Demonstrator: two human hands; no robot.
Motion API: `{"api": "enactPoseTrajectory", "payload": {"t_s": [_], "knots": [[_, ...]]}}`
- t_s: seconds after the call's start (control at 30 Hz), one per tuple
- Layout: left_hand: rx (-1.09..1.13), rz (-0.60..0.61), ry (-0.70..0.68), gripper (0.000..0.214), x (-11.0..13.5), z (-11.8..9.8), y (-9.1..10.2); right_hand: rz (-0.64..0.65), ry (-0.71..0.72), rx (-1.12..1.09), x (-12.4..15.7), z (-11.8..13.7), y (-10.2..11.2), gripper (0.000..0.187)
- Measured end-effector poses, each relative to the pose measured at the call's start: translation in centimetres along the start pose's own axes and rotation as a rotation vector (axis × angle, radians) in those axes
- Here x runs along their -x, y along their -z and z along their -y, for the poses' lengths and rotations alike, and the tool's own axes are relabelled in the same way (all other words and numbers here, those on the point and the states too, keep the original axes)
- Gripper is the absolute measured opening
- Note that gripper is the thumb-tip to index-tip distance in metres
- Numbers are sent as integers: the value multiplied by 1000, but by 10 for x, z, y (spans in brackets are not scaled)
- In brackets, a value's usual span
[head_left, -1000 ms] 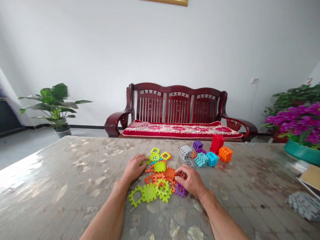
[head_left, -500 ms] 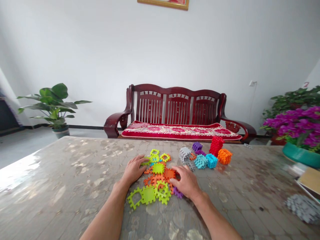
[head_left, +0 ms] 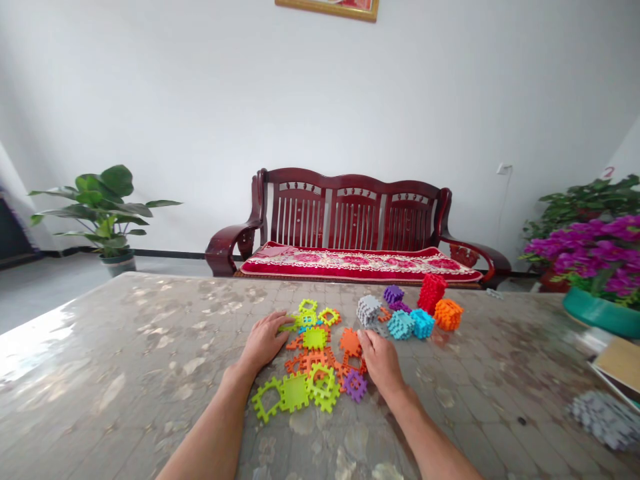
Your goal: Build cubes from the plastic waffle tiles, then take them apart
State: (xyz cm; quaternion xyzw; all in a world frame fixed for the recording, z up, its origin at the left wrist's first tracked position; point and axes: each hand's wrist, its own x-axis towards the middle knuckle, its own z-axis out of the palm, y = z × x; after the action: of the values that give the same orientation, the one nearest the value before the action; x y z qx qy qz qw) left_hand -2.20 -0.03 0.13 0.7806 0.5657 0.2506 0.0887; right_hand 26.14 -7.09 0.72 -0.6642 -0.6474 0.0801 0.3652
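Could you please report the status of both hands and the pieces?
Left hand at lime piece. Right hand at solid orange piece. Purple piece close by right hand.

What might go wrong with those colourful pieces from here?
Two small things, perhaps. The right hand seems to have the orange square only by one edge, so it might slip. And the left hand rests right beside some lime pieces, so a stray nudge could shift them.
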Motion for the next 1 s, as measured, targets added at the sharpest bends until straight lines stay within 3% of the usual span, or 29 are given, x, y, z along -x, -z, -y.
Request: {"api": "enactPoseTrajectory", "payload": {"t_s": [0.3,0.5,0.7,1.0], "knots": [[17,-10,11,38,-2,3,-2,63,-81,-345,2,-3,-14,34],[32,-7,9,39,-3,7,-4,18,-204,-544,-1,-5,-12,46],[51,-30,33,37,-4,8,-5,-31,-91,-371,0,-8,-7,35],[42,-25,34,37,-6,13,-8,158,60,-1,13,16,1,33]]}}
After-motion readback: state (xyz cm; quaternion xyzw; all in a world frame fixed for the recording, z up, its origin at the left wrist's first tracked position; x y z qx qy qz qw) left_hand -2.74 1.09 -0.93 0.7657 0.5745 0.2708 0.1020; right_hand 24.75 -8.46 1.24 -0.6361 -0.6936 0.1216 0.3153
